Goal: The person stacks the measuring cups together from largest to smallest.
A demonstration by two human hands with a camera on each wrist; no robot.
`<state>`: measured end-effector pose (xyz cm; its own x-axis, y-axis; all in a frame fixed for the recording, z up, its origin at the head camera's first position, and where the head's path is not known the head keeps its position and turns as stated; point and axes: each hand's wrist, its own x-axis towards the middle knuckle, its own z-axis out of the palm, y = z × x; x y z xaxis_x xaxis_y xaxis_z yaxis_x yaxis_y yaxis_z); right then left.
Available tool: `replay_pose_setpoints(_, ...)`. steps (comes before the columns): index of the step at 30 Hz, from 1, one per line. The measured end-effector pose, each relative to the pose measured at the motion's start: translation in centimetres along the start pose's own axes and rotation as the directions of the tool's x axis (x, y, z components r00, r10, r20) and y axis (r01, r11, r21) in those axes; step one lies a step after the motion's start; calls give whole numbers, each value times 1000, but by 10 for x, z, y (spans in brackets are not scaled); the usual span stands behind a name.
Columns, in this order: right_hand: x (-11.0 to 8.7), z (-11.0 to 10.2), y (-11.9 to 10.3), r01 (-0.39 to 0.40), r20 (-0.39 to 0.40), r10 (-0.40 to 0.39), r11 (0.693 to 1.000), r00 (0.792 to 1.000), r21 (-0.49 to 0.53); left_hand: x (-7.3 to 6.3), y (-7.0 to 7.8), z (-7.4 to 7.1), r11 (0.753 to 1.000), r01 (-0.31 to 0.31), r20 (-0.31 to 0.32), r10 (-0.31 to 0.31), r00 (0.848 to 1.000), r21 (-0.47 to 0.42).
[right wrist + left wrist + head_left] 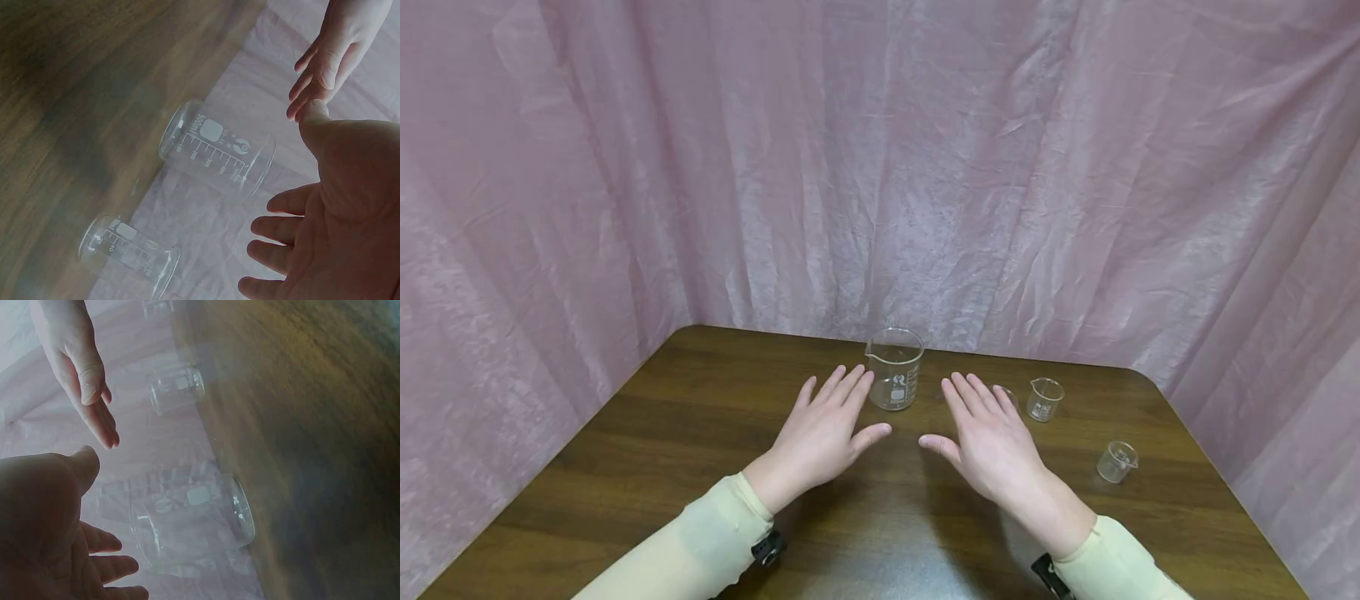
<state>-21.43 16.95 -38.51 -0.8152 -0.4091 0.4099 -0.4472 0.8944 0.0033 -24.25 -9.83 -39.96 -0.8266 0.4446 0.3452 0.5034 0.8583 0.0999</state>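
Note:
Both hands hover above the table with fingers straight and nothing held. My left hand (820, 433) is nearest the large glass beaker (895, 371), its fingertips just left of and in front of the glass. That beaker stands upright and reads 500ml in the right wrist view (215, 147). My right hand (996, 442) hangs to the right of it, mostly hiding another glass beaker whose rim (1011, 396) peeks out behind the fingers. Farther right stand a small beaker (1046, 400) and, closer to me, the smallest beaker (1117, 462). No contact with any glass shows.
The brown wooden table (647, 433) has rounded far corners. A pink curtain (850, 167) hangs along its back and sides. Pale sleeves (700, 542) and dark wrist straps (769, 547) cover the forearms.

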Motion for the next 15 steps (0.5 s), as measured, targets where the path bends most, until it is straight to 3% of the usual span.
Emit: replay_pose_setpoints(15, 15, 3, 1, -29, 60, 27, 999, 998, 20, 14, -4, 4, 999, 40, 15, -39, 999, -25)
